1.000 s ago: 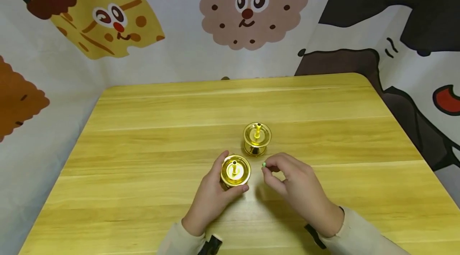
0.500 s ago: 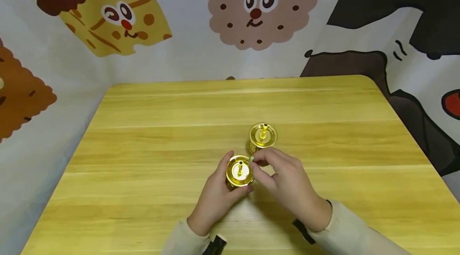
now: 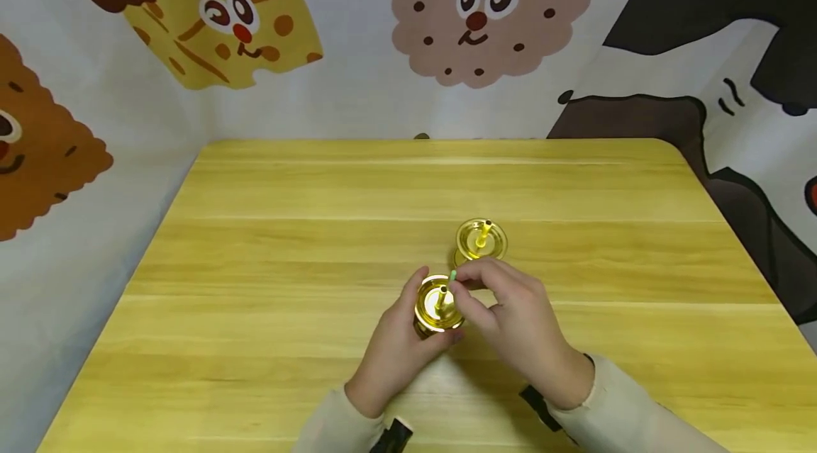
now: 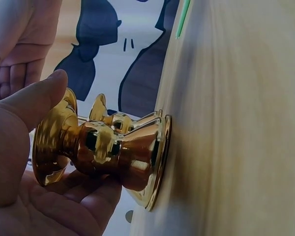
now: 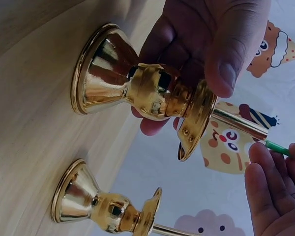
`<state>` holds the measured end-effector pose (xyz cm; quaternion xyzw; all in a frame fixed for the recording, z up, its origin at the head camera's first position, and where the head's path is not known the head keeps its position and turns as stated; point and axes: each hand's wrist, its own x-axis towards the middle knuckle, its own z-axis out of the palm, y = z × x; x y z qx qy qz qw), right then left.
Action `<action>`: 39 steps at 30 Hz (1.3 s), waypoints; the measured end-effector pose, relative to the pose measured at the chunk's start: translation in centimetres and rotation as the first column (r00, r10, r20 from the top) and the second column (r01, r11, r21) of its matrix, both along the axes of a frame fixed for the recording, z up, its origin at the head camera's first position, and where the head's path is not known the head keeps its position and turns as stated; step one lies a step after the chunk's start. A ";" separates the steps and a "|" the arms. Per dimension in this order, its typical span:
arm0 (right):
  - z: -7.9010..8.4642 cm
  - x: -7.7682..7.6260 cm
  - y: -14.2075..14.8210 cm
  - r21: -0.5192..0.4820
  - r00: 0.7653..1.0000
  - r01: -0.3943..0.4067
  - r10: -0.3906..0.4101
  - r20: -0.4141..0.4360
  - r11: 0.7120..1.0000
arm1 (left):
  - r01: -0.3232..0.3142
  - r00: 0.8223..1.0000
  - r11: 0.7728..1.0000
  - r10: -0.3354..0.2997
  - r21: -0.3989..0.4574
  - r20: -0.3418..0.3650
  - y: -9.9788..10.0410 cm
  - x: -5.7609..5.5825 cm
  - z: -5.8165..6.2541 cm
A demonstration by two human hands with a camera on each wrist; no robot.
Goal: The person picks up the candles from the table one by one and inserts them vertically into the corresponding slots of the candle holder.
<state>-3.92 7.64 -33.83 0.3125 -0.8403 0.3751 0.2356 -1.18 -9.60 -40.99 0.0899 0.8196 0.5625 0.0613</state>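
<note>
My left hand (image 3: 396, 347) holds a shiny brass candlestick-like stand (image 3: 428, 317) upright, thumb and fingers curled around its dished top and body. A thin hollow tube (image 5: 241, 124) rises from the dish. Between thumb and forefinger, my right hand (image 3: 520, 315) pinches a thin green stick (image 5: 278, 148). The stick's tip is right at the tube's mouth in the right wrist view. Low in the left wrist view, the stand's flared base (image 4: 155, 162) is close to the table.
A second, matching brass stand (image 3: 472, 244) stands just behind, partly covered by my right hand in the head view. Another green strip (image 4: 183, 19) shows over the table at the left wrist view's top. Behind the wooden table (image 3: 287, 247) hangs a cartoon-printed cloth (image 3: 357, 35).
My right hand has moved left with the green stick, from beside the held stand to over its tube. My left hand keeps its grip. The head view has shifted slightly.
</note>
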 end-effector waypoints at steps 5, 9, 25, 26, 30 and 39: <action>-0.1 -0.1 -0.3 -0.003 1.000 -0.004 0.004 0.001 1.000 | 0.005 1.000 1.000 -0.005 -0.012 0.008 -0.1 0.0 0.0; -0.3 0.0 -0.7 0.002 1.000 -0.011 0.011 0.024 1.000 | 0.004 1.000 1.000 -0.004 -0.004 0.023 -0.2 0.0 -0.1; -1.3 -0.1 -0.5 -0.030 0.998 -0.053 0.054 0.030 0.998 | 0.009 0.999 1.000 -0.009 -0.004 0.037 -0.1 -0.1 0.0; -1.3 -0.1 -0.5 -0.034 0.998 -0.053 0.054 0.030 0.998 | 0.009 0.999 1.000 -0.009 -0.004 0.037 -0.1 -0.1 0.0; -1.4 -0.1 -0.4 -0.044 0.998 -0.055 0.056 0.036 0.998 | 0.001 0.999 1.000 -0.001 -0.007 0.037 -0.1 0.0 0.1; -1.4 0.3 0.3 -0.044 0.996 -0.050 0.053 0.075 0.998 | -0.007 1.000 1.000 0.007 -0.031 0.014 0.0 0.1 -0.1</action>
